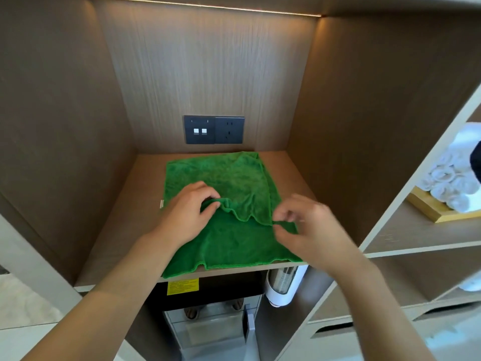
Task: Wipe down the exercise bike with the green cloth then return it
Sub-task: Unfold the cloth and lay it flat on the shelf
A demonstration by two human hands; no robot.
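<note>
The green cloth lies spread on a wooden shelf inside a brown alcove, its front edge hanging slightly over the shelf lip. My left hand pinches a raised fold near the cloth's middle. My right hand pinches the cloth's right edge between thumb and fingers; this hand is a little blurred. No exercise bike is in view.
A dark switch and socket panel sits on the alcove's back wall. Below the shelf stands a water dispenser with a white cup holder. To the right, open shelves hold rolled white towels on a wooden tray.
</note>
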